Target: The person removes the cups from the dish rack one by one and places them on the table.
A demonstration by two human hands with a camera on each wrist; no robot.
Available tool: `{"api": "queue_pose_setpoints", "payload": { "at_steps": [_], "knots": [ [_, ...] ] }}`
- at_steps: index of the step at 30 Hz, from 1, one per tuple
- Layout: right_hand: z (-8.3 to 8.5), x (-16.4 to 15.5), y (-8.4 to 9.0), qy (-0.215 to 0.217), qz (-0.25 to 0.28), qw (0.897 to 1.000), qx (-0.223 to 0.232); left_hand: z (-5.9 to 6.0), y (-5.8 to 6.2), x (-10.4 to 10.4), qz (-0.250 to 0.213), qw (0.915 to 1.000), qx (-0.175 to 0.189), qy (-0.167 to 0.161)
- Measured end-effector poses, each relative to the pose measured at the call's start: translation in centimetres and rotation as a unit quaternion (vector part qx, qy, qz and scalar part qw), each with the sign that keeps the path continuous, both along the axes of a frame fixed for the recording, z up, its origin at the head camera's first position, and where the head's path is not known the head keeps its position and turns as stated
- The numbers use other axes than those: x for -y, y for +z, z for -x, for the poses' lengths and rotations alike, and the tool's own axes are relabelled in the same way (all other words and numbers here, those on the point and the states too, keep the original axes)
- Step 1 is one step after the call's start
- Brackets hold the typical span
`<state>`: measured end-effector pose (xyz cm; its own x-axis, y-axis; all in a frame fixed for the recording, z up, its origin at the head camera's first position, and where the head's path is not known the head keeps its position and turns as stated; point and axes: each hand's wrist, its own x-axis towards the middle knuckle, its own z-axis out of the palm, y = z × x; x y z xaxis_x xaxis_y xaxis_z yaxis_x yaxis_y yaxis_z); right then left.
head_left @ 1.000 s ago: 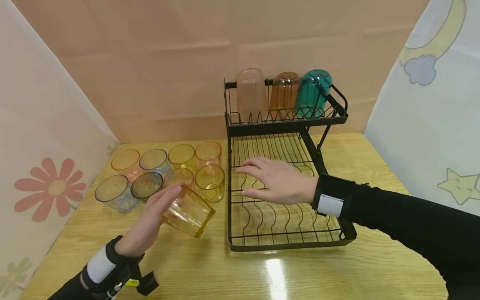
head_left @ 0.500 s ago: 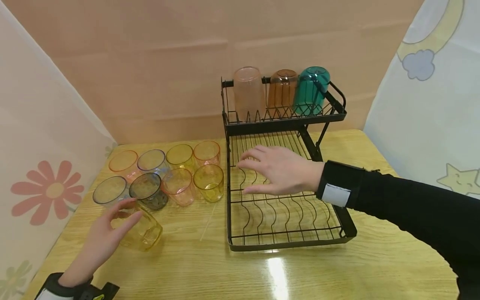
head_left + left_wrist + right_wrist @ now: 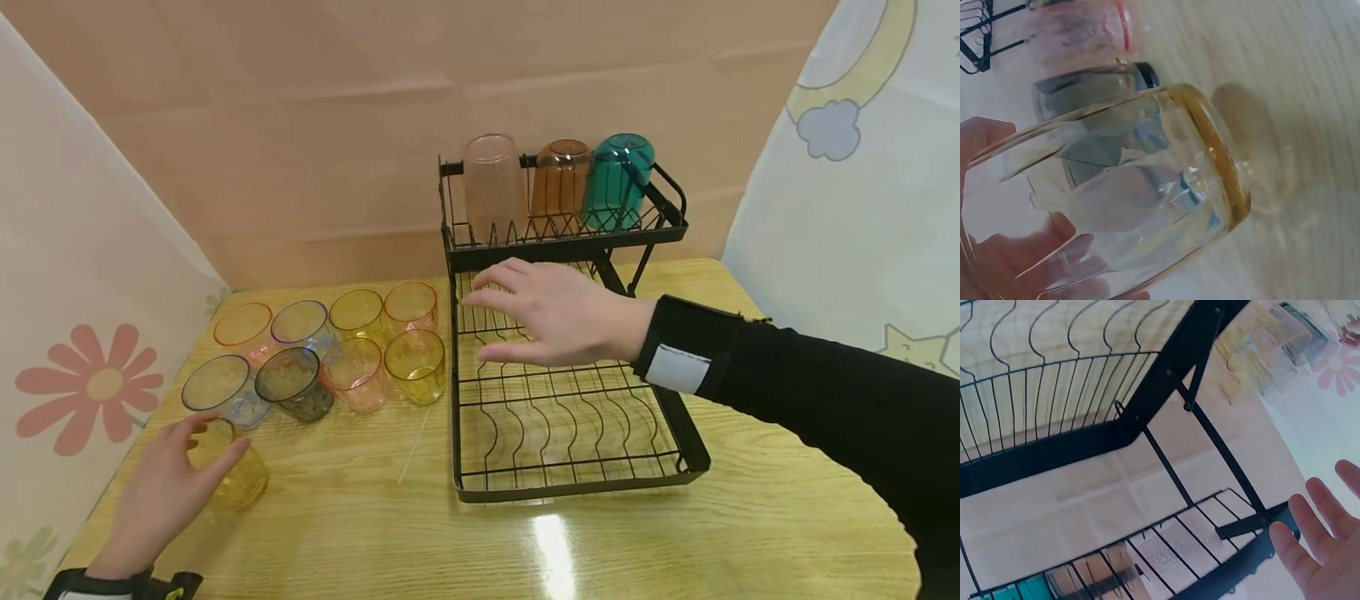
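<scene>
In the head view my left hand (image 3: 161,492) holds a yellow glass (image 3: 246,479) at the front left of a group of glasses. The left wrist view shows fingers round the clear side of this glass (image 3: 1135,194), its amber base close to the table; whether it touches is hard to tell. My right hand (image 3: 558,312) hovers over the black two-tier dish rack (image 3: 585,492), fingers spread and relaxed, holding nothing. The right wrist view has the right hand's fingers (image 3: 1319,547) beside the rack's upper tier (image 3: 1235,581).
A grey glass (image 3: 295,385), a bluish clear glass (image 3: 238,400), a pink glass (image 3: 356,379) and several others stand mouth up left of the rack. Upside down on the upper tier are pale pink (image 3: 493,187), brown (image 3: 561,183) and teal (image 3: 619,185) glasses.
My left hand has carried the yellow glass left and down, from beside the rack to the front left of the glasses, turning it from tilted to nearly upright. The right hand has risen slightly.
</scene>
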<state>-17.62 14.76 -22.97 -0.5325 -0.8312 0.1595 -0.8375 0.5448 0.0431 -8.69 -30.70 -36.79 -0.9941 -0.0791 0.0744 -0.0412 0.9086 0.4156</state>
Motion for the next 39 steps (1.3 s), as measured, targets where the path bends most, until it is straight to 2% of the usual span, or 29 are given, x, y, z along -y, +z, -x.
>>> {"api": "queue_pose_setpoints", "payload": {
  "at_steps": [9,19,22,24,28,33,35,38,39],
  "knots": [
    [0.8,0.1,1.3,-0.007,0.005,1.0,-0.023,0.2,-1.1,1.0,0.015,0.9996,-0.02,0.009],
    [2.4,-0.3,3.4,-0.03,0.046,0.998,-0.039,0.3,-1.7,1.3,0.02,0.9991,-0.037,0.007],
    [3.0,-0.5,3.9,-0.039,0.058,0.997,-0.037,0.3,-1.7,1.5,0.039,0.998,-0.05,-0.006],
    [3.4,-0.5,4.1,-0.044,0.061,0.996,-0.037,0.2,-1.6,1.6,0.067,0.996,-0.058,-0.012],
    [4.2,-0.4,4.5,-0.049,0.062,0.996,-0.038,-0.1,-1.1,1.4,0.126,0.9889,-0.076,-0.016],
    [5.2,-0.3,4.8,-0.061,0.062,0.995,-0.045,0.0,0.3,0.3,0.172,0.9752,-0.137,-0.024],
    [5.5,-0.3,5.0,-0.069,0.062,0.995,-0.048,0.5,1.2,-0.3,0.188,0.9633,-0.188,-0.037],
    [6.0,-0.3,5.4,-0.083,0.057,0.994,-0.046,1.2,2.7,-1.6,0.21,0.9455,-0.244,-0.051],
    [6.1,-0.2,5.6,-0.089,0.054,0.994,-0.045,1.5,3.2,-2.0,0.216,0.942,-0.252,-0.052]
  ]
}}
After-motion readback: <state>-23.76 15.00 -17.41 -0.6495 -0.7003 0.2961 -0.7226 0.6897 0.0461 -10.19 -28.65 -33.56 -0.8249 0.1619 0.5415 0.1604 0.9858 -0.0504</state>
